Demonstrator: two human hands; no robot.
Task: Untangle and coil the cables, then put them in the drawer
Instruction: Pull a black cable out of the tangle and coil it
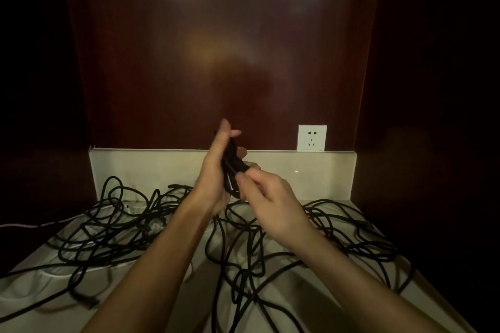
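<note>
Dark red-brown glossy wood panelling (216, 48) closes the back of the alcove, with two blurred lamp reflections high on it and deep shadow to either side. Below it runs a pale cream stone upstand (151, 167), and a white wall socket (311, 138) sits on the panelling just above the right part of that upstand. The carrying surface is a pale cream stone countertop (295, 303); its back edge meets the upstand and its left and right edges fall off into darkness.

Judging from how things lie, the task is at an early stage. Most of the black round cables (113, 227) lie in a loose tangle spread across the countertop from the left edge to the right edge, loops crossing each other and piled against the back edge. A thin white cable (40, 224) trails off the left edge, partly under the black ones.

One small black coiled bundle (232, 167) is held up above the middle of the countertop, near the back edge. The left hand (216, 170) stands upright with fingers nearly straight, the bundle lying against its palm; whether its thumb closes over the bundle I cannot tell. The right hand (267, 200) has its fingers curled and pinches the cable at the lower side of the bundle, as if winding another turn onto it.

Strands hang from the bundle toward the tangle, so this coil looks unfinished. No finished coil shows elsewhere, and no drawer is in view, so nearly all the untangling, coiling and stowing seems left to do.
</note>
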